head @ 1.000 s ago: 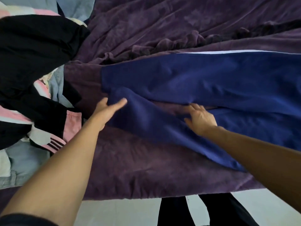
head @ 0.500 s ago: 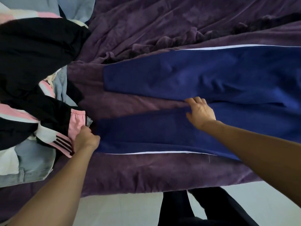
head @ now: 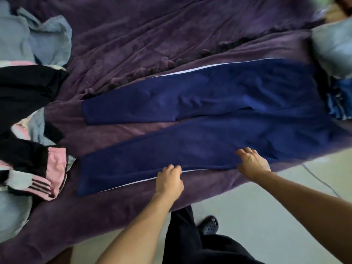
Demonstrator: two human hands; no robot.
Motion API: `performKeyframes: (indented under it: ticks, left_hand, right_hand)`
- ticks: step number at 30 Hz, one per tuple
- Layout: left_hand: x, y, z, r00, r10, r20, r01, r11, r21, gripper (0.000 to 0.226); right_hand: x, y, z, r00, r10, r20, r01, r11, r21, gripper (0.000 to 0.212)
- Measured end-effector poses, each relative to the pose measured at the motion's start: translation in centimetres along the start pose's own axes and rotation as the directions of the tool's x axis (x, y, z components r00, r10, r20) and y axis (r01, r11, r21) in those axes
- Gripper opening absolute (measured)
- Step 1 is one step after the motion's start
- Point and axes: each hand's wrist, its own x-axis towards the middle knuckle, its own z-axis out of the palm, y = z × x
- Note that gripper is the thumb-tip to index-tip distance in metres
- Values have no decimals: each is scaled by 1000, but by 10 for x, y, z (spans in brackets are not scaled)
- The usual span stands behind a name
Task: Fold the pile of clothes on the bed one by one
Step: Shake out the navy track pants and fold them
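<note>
We find the navy trousers [head: 209, 98] laid flat on the bed's purple blanket [head: 133, 44], legs parted, in our judgement so that the near leg can be folded over the far one. The unfolded pile [head: 24, 96] lies well apart at the left. The left grip [head: 169, 180] is curled onto the near leg's white-striped seam. The right grip [head: 252, 163] rests on the same leg nearby, its fingers spread apart on the cloth.

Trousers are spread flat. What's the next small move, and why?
Probably lift the near leg and fold it onto the far one: the navy trousers lie flat, legs apart, with the left hand and right hand both at the near leg's edge.
</note>
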Motion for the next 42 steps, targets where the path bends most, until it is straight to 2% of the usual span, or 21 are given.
performKeyframes:
  ticks: [5, 12, 15, 20, 23, 26, 30, 32, 34, 35, 38, 42]
  left_hand:
    - [-16, 90, 31, 980, 189, 62, -194, 976, 94, 24]
    - [13, 154, 68, 960, 276, 45, -279, 946, 165, 27]
    - [49, 167, 82, 959, 284, 26, -282, 934, 218, 30]
    - [100, 184, 107, 966, 248, 66, -257, 935, 246, 54]
    - [114, 181, 107, 987, 158, -37, -152, 979, 134, 35]
    - [121, 181, 91, 993, 110, -33, -107, 991, 81, 21]
    - [115, 184, 55, 976, 133, 172, -147, 986, 75, 8]
    - [112, 181, 35, 953, 119, 279, -142, 988, 64, 12]
    - [115, 177, 13, 945, 105, 311, -116, 993, 19, 9]
    - [121, 175, 0, 949, 102, 299, -106, 994, -4, 9]
    - [153, 166, -49, 984, 76, 160, -70, 997, -43, 28]
    - [214, 151, -113, 1000, 8, -11, -9, 996, -91, 25]
  right_hand:
    - [-51, 116, -3, 981, 162, -106, -160, 987, 33, 42]
    - [-46, 226, 8, 941, 299, -160, -289, 954, 82, 43]
    - [-13, 250, 16, 927, 308, -217, -282, 949, 140, 44]
    - [57, 269, 16, 927, 230, -296, -192, 969, 153, 61]
    - [86, 277, 6, 935, 211, -284, -178, 974, 138, 51]
    - [91, 290, -6, 923, 214, -321, -168, 972, 166, 32]
    - [80, 304, -35, 914, 148, -378, -88, 981, 170, 25]
    - [77, 305, -55, 910, 120, -398, -44, 980, 194, 20]
    - [78, 301, -77, 894, 136, -427, -41, 974, 225, 12]
    - [81, 299, -89, 885, 150, -440, -46, 971, 236, 12]
    - [108, 296, -134, 894, 115, -432, -12, 972, 235, 21]
    - [174, 284, -196, 886, 34, -463, 52, 983, 173, 26]
